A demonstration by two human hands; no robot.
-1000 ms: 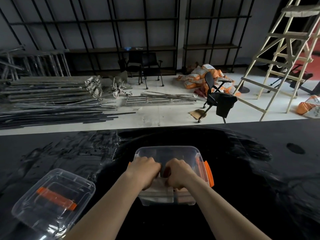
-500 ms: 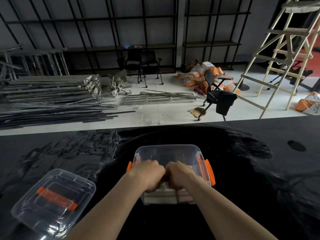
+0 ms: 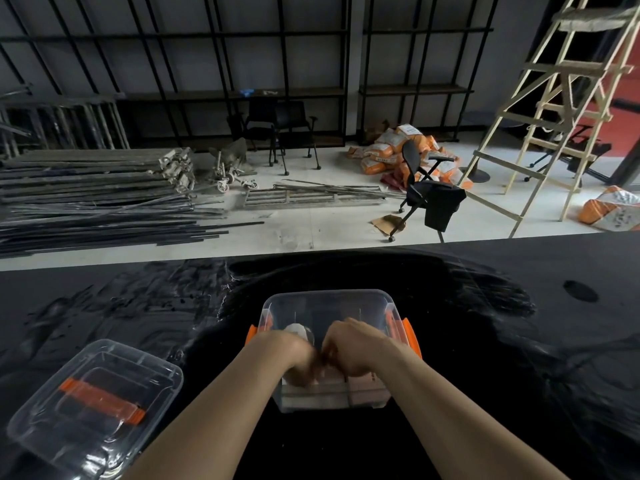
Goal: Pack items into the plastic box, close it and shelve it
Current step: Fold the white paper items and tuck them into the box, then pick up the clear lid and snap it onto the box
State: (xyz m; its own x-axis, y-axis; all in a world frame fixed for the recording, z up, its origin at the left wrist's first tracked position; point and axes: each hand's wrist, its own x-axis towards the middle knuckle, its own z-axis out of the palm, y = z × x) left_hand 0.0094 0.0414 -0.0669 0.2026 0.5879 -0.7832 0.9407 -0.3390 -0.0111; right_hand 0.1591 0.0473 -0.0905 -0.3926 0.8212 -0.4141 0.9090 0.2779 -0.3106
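Observation:
A clear plastic box (image 3: 327,296) with orange side latches (image 3: 411,336) stands open on the black table, right in front of me. Both my hands are down inside it, knuckles up and close together. My left hand (image 3: 294,353) and my right hand (image 3: 355,344) have curled fingers that grip something small and reddish between them; the fingertips are blurred and partly hidden. Pale flat items (image 3: 322,396) lie in the box's near end. A white round thing (image 3: 297,330) shows just behind my left hand. The clear lid (image 3: 97,400) with an orange handle lies on the table to the left.
The glossy black table (image 3: 502,341) stretches wide on both sides. Beyond its far edge the floor holds metal bars (image 3: 97,202), office chairs (image 3: 429,195), orange sacks (image 3: 391,150) and a wooden ladder (image 3: 554,109). Black shelving (image 3: 242,91) lines the back wall.
My hands have sunk deeper into the box and shifted toward its near end. The white round thing behind my left hand has come into view.

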